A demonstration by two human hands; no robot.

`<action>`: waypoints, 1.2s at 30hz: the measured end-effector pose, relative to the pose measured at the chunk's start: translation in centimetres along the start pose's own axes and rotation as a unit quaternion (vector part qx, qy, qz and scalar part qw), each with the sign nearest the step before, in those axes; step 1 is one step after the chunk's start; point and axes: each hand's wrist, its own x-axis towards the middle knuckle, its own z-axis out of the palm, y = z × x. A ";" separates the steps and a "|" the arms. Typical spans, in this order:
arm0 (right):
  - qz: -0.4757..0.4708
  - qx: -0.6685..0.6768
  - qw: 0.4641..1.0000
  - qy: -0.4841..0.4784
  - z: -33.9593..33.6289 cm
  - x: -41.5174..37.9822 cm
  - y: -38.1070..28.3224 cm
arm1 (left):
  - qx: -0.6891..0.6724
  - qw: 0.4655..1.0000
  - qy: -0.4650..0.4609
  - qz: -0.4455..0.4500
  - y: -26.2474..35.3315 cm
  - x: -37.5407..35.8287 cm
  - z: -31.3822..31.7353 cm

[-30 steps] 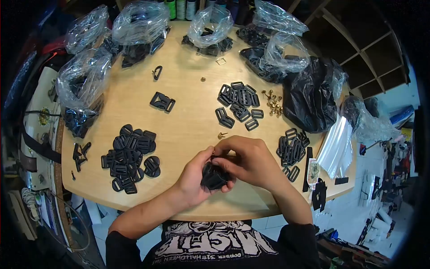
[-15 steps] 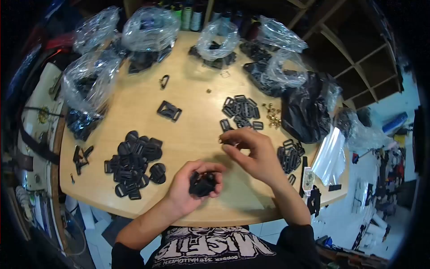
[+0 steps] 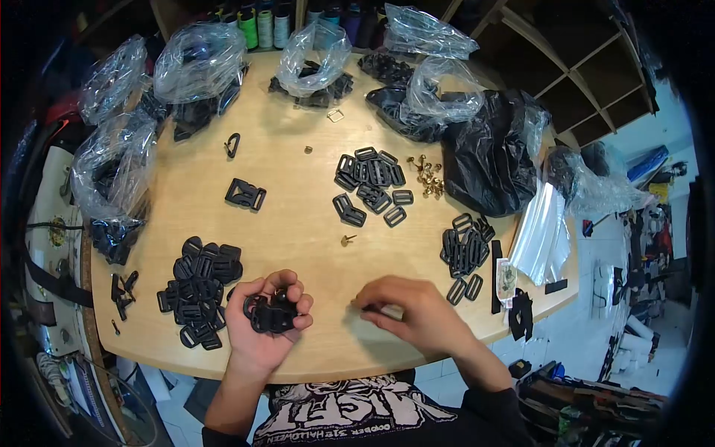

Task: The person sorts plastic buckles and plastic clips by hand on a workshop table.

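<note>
My left hand [image 3: 261, 328], palm up near the front edge of the table, has its fingers curled round a handful of black plastic buckles [image 3: 272, 314]. To its right, my right hand [image 3: 410, 309] is held low over the wood, thumb and forefinger close together. A speck of brass colour shows at its fingertips, too small to name. Beyond that hand a small brass screw-like fastener [image 3: 348, 240] lies on the table. Left of my left hand is a heap of black plastic buckles [image 3: 197, 290].
Black strap sliders [image 3: 369, 170] lie in a pile, with brass fasteners [image 3: 428, 179] beside them. More sliders [image 3: 465, 249] are at the right. A side-release buckle [image 3: 246, 195] and a snap hook [image 3: 232, 145] lie left of centre. Plastic bags [image 3: 199, 67] line the back.
My right hand has come down nearer the front edge, and the brass fastener now shows beyond it. My left hand has loosened, baring more of the buckles. The whole view has shifted.
</note>
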 end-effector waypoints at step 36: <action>-0.254 -0.167 0.949 0.089 1.7 5.4 -1.8 | 0.090 0.990 0.098 -0.047 -2.8 2.2 1.8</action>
